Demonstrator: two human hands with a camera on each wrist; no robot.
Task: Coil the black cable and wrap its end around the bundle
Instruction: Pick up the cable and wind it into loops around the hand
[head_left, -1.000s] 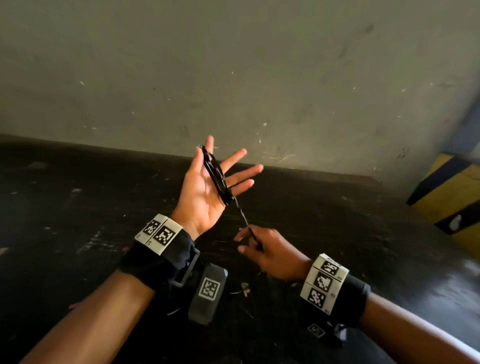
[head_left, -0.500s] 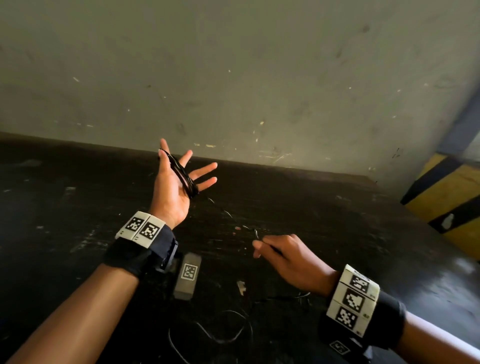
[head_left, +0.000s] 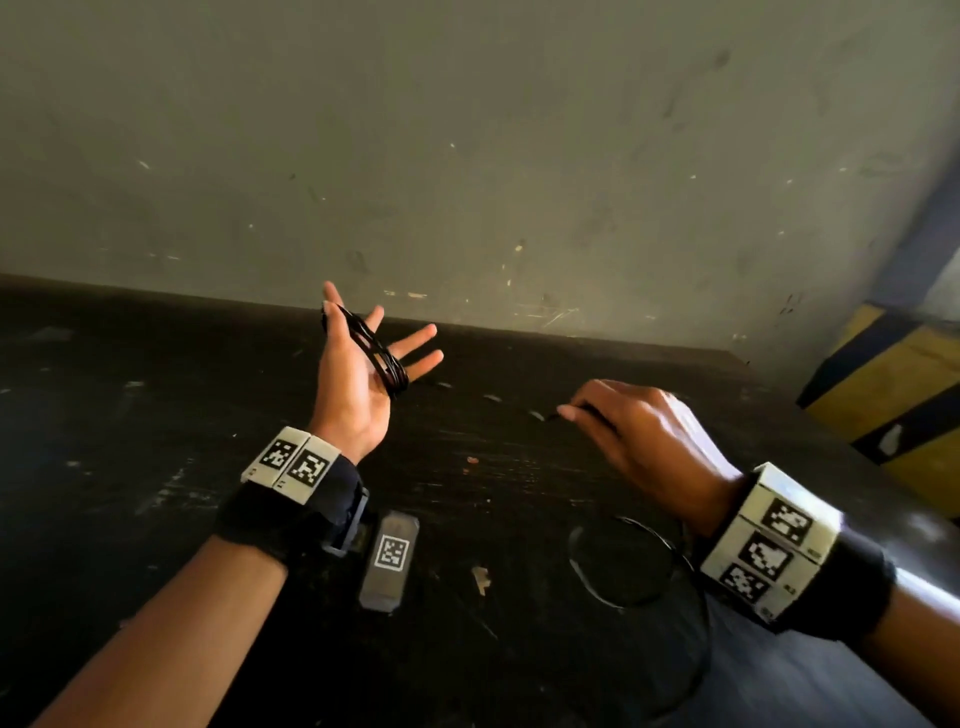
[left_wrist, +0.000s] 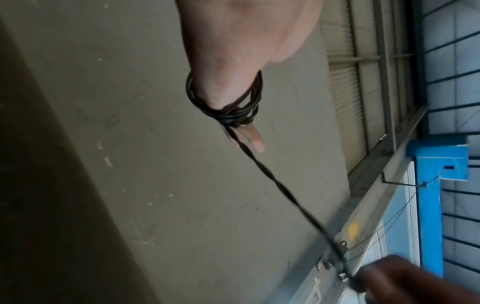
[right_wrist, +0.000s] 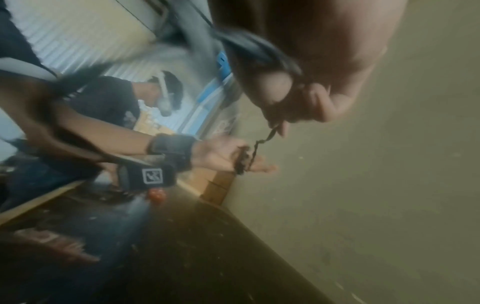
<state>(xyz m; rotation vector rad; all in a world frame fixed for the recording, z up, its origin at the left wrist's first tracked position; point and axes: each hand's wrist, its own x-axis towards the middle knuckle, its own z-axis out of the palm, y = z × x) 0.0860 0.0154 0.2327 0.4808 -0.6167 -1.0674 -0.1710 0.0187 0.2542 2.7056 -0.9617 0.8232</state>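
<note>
The black cable's coil is looped several times round my raised left hand, running across the palm with the fingers spread and straight. In the left wrist view the coil circles the hand, and a twisted strand runs off to my right hand. My right hand is off to the right, pinching that strand between thumb and fingertips. The slack cable lies in a loop on the dark table under my right wrist.
A grey block with a square marker lies on the dark scuffed table near my left wrist. A plain wall rises behind the table. A yellow and black striped barrier stands at the right. Another person shows in the right wrist view.
My right hand has moved right and up, away from the left, drawing out a longer strand between them. My left hand stays raised with the coil on it.
</note>
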